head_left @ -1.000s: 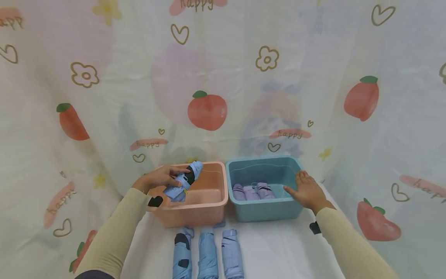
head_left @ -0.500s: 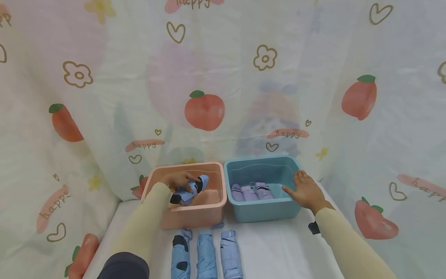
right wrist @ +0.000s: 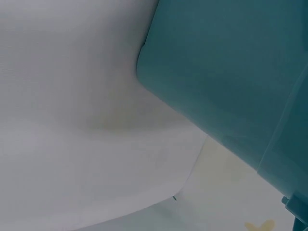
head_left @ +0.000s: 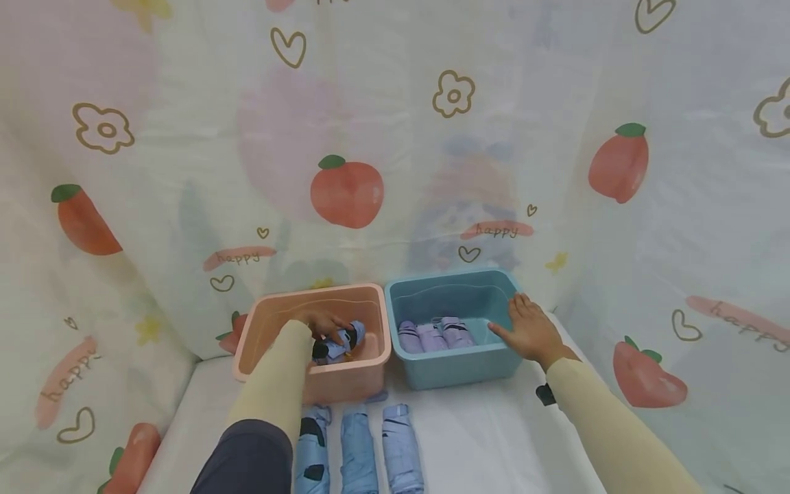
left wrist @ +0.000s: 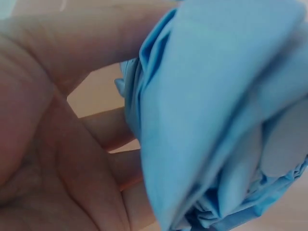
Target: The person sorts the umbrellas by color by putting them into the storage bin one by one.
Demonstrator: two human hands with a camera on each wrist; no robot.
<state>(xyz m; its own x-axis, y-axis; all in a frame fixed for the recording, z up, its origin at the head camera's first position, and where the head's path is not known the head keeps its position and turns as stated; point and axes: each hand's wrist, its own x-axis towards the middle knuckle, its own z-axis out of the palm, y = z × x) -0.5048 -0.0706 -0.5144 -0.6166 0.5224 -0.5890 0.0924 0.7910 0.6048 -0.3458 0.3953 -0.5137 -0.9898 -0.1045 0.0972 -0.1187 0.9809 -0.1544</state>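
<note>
Inside the peach bin (head_left: 345, 385), my left hand (head_left: 324, 324) grips a folded light-blue umbrella (head_left: 356, 334) with dark patches. Close up in the left wrist view, its rolled blue fabric (left wrist: 207, 96) lies between thumb and fingers. The umbrella slants in the bin; whether it touches the bin floor I cannot tell. My right hand (head_left: 532, 333) rests at the right rim of the teal bin (head_left: 463, 370), fingers straight. Three lilac folded umbrellas (head_left: 432, 337) lie side by side in the teal bin. The right wrist view shows only that bin's outer wall (right wrist: 216, 72) and white cloth.
Three folded blue umbrellas lie in a row in front of the bins: a patched one (head_left: 313, 453), a plain one (head_left: 358, 449) and a paler one (head_left: 402, 449). The bins stand next to each other on a white-covered table (head_left: 481, 439) before a printed curtain (head_left: 395, 123).
My left hand has lowered the blue umbrella from above the peach bin's rim down into the bin. The right hand stays at the teal bin. The head view has shifted slightly right.
</note>
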